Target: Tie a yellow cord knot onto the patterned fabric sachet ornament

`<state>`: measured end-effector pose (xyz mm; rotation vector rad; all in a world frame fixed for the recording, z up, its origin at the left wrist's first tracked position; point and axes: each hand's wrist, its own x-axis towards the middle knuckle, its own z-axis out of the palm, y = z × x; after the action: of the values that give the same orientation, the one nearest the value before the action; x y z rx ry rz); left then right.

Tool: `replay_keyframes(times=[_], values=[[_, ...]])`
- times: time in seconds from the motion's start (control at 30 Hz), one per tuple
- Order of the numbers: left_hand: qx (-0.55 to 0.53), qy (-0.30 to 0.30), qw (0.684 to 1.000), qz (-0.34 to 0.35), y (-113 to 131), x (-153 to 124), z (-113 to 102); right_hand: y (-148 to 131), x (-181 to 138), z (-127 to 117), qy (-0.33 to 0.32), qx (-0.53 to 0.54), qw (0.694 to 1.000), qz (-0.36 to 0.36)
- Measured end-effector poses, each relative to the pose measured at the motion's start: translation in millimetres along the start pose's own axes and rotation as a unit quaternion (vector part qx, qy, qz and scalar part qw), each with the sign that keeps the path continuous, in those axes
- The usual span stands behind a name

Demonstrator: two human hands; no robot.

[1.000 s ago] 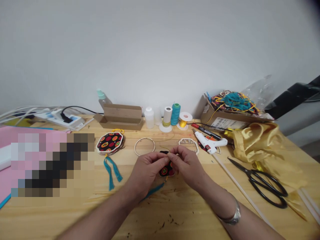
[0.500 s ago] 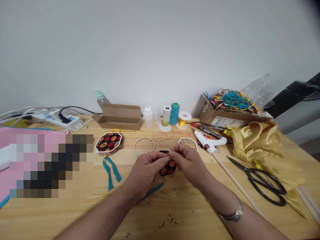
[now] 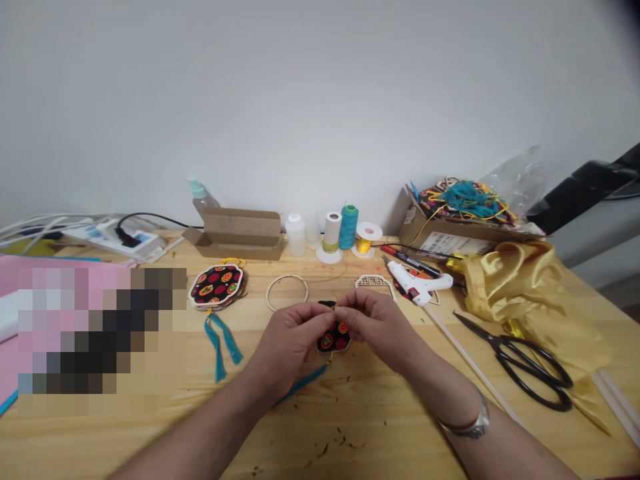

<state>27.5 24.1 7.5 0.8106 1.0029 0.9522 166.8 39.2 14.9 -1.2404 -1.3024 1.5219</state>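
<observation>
My left hand (image 3: 295, 337) pinches the upper edge of a black fabric pendant (image 3: 332, 342) with red and orange flower prints. Closed as well, my right hand (image 3: 377, 327) has thumb and forefinger together at the pendant's top, touching the left fingertips. A thin gold cord (image 3: 341, 272) runs from there back toward the spools; the exact grip on it is hidden by the fingers. From the pendant's lower end a teal tassel (image 3: 305, 383) trails left under my left wrist. A finished-looking stack of similar patterned pendants (image 3: 216, 285) with teal tassels lies to the left.
Behind my hands lie a wooden ring (image 3: 287, 293) and a lattice frame (image 3: 375, 285). Thread spools (image 3: 349, 227) and a white bottle (image 3: 296, 235) stand near the wall. On the right are a glue gun (image 3: 420, 283), black scissors (image 3: 520, 363), gold cloth (image 3: 530, 300) and a filled cardboard box (image 3: 470, 237).
Both hands stay at the pendant's top. The right fingertips have shifted slightly left, closer to the left ones, and the view has moved a little.
</observation>
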Motion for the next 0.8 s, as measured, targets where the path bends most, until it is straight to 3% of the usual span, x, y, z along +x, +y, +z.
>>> replay_keyframes(times=[0.23,0.43,0.63,0.8], values=[[0.014,0.003,1.000,-0.002,1.1,-0.9,0.9,6.5,1.5,-3.1,0.007,-0.085,0.995,-0.043],[0.107,0.037,0.993,0.042,6.0,-1.3,0.9,7.7,1.8,-7.8,0.034,-0.223,0.966,-0.126],[0.255,0.085,0.947,0.174,3.5,2.4,-5.1,6.6,2.6,-8.9,0.080,-0.319,0.931,-0.157],[0.329,0.099,0.910,0.232,-0.7,1.9,-6.4,6.9,1.0,-8.9,0.108,-0.335,0.924,-0.152]])
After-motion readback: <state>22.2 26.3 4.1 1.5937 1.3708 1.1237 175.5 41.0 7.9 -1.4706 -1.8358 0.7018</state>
